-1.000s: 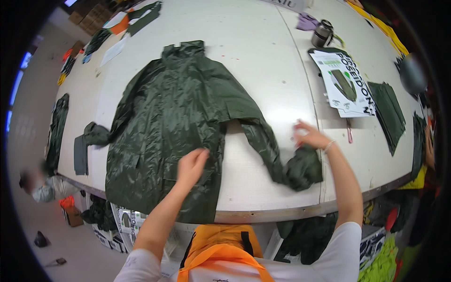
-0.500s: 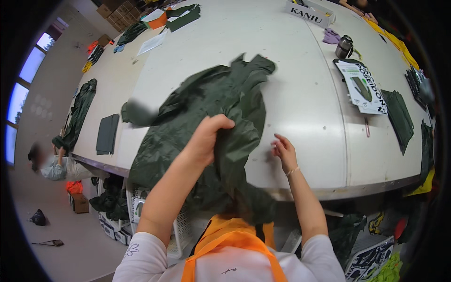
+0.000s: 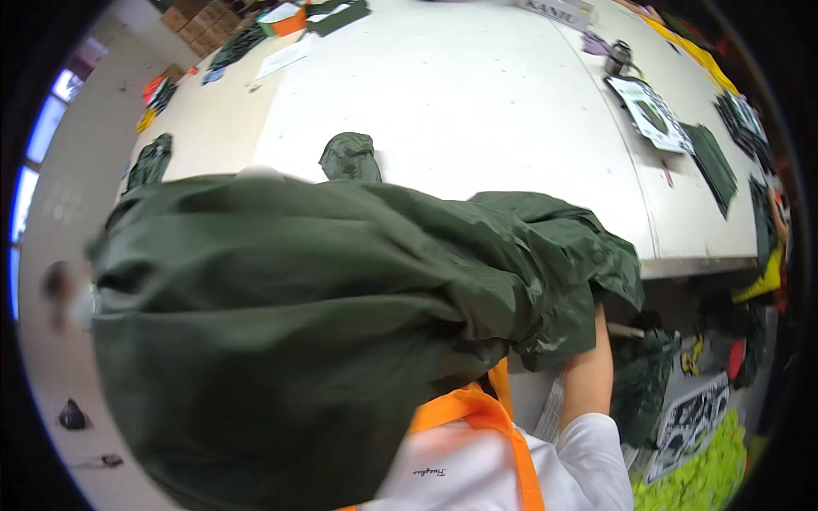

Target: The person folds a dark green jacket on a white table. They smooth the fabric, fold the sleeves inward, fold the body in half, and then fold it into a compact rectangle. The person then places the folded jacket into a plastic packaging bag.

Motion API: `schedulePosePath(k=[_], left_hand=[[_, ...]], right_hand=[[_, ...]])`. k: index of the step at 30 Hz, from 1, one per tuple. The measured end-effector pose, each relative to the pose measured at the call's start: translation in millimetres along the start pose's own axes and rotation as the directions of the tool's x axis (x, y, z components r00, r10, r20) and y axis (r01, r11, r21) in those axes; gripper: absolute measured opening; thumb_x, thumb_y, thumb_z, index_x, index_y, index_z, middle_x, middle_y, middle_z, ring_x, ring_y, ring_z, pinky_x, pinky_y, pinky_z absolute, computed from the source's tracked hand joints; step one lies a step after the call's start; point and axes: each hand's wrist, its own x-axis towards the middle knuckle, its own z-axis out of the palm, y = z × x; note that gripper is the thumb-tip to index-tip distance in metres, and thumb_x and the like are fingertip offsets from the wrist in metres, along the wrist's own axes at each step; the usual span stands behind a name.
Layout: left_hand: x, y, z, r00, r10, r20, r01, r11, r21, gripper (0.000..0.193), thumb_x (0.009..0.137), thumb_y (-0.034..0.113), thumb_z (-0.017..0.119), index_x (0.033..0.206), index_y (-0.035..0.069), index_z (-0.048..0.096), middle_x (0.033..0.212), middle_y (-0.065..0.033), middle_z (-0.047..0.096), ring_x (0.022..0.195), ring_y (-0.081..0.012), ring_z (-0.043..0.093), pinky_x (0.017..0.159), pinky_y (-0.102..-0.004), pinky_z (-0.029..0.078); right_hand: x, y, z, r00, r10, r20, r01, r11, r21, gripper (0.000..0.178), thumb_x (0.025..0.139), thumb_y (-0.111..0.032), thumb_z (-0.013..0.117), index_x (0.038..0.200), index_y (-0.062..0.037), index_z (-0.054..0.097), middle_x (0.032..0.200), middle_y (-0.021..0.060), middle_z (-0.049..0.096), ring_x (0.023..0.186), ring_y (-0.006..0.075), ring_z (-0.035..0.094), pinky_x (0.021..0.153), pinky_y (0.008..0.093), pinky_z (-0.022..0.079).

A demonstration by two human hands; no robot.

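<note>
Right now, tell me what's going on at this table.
A person in a white top and orange straps has a dark green rain jacket lifted off the white table, bunched up close to the camera so it fills most of the view. The right forearm reaches up under the fabric; both hands are hidden by it. More folded green garments and a printed sheet lie along the table's right side.

Green raincoat (image 3: 281,341) lifted off white table (image 3: 477,111) — now bunched up close, hiding both hands.
</note>
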Motion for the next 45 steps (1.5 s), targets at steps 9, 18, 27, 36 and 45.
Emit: schedulePosePath(k=[9, 18, 27, 36, 45], left_hand=[[18.7, -113.1, 20.1, 0.475, -0.357, 0.804, 0.693, 0.715, -0.092, 0.034, 0.073, 0.001, 0.059, 0.105, -0.008, 0.054, 0.093, -0.0106, 0.059, 0.084, -0.0164, 0.052, 0.072, -0.0298, 0.044], [-46.4, -113.8, -40.2, 0.603, -0.644, 0.471, 0.796, 0.450, -0.404, 0.080, 0.062, 0.014, 0.053, 0.135, -0.006, 0.027, 0.104, -0.0222, 0.055, 0.070, -0.0230, 0.056, 0.067, -0.0337, 0.046], [-245.9, -160.7, -110.2, 0.653, -0.752, -0.096, 0.434, 0.475, -0.765, 0.064, 0.066, 0.033, 0.048, 0.112, -0.011, 0.048, 0.076, -0.0312, 0.059, 0.059, -0.0277, 0.056, 0.056, -0.0267, 0.044], [-261.5, -257.5, -212.0, 0.276, 0.166, -0.947, 0.937, 0.174, 0.303, 0.079, 0.070, 0.022, 0.071, 0.135, -0.003, 0.034, 0.131, -0.0260, 0.042, 0.122, -0.0395, 0.040, 0.103, -0.0441, 0.032], [-193.8, -292.6, -390.1, 0.148, 0.580, -0.801, 0.975, -0.221, 0.020, 0.096, 0.071, 0.043, 0.071, 0.143, 0.006, 0.021, 0.139, -0.0220, 0.035, 0.128, -0.0366, 0.034, 0.104, -0.0500, 0.026]], right_hand=[[-234.9, -168.1, -94.1, 0.876, -0.190, -0.444, -0.140, 0.780, -0.610, 0.053, 0.087, -0.011, 0.058, 0.134, -0.0037, 0.035, 0.130, 0.0153, 0.048, 0.110, 0.0262, 0.053, 0.093, 0.0345, 0.044], [-101.1, -342.6, -11.1, 0.757, -0.635, -0.151, 0.132, 0.375, -0.917, 0.053, 0.085, -0.013, 0.060, 0.132, -0.0030, 0.037, 0.129, 0.0166, 0.049, 0.112, 0.0280, 0.053, 0.094, 0.0349, 0.043], [256.9, -225.6, 348.7, 0.562, -0.669, 0.486, 0.805, 0.310, -0.505, 0.054, 0.083, -0.014, 0.063, 0.129, -0.0024, 0.038, 0.128, 0.0178, 0.051, 0.114, 0.0298, 0.053, 0.095, 0.0353, 0.043], [266.8, 100.3, 275.2, 0.719, -0.054, 0.693, 0.675, -0.183, -0.715, 0.062, 0.080, -0.031, 0.068, 0.133, -0.0099, 0.043, 0.140, 0.0186, 0.037, 0.129, 0.0371, 0.033, 0.102, 0.0474, 0.032], [265.2, 144.4, 154.7, 0.936, 0.094, 0.340, 0.353, -0.238, -0.905, 0.070, 0.089, -0.050, 0.049, 0.148, -0.0266, 0.020, 0.156, 0.0061, 0.008, 0.142, 0.0331, 0.006, 0.109, 0.0585, 0.005]])
